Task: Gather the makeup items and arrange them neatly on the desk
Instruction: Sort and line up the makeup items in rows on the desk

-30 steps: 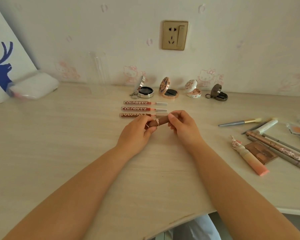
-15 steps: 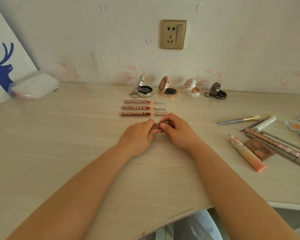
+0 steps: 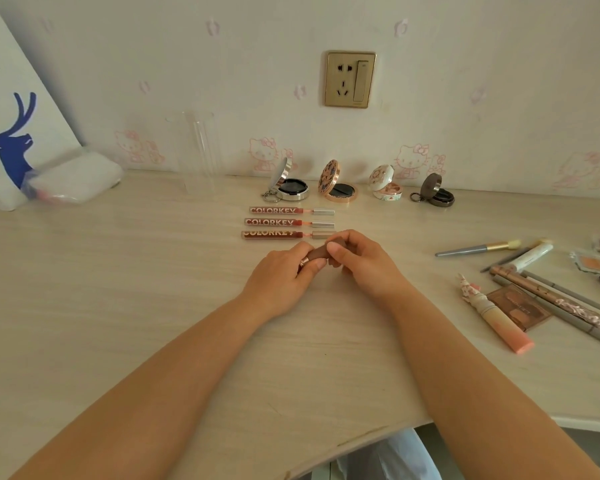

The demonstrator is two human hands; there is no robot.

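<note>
A person sat at a pale wooden desk [image 3: 118, 323], both forearms reaching forward. The left hand [image 3: 278, 278] and right hand [image 3: 364, 263] met near the middle of the desk, each pinching one end of a short brown lipstick tube [image 3: 321, 252] held just above the surface. Just behind it lay three lip gloss tubes [image 3: 288, 222] in a tidy row, and the right hand's knuckles were very near the closest tube's silver cap. A careless lowering of the lipstick could have nudged that row crooked, and since the tube looked round, it might have rolled once released. Behind the row stood four small compacts [image 3: 338, 183] by the wall, lids propped open; two showed dark pans, one a pinkish pan, and the fourth's contents could not be made out. A clear holder [image 3: 196, 150] near the wall appeared to hold nothing. To the right lay an unsorted scatter of brushes, pencils and tubes [image 3: 534, 292] overlapping one another, so that lifting one might have dragged its neighbours.
</note>
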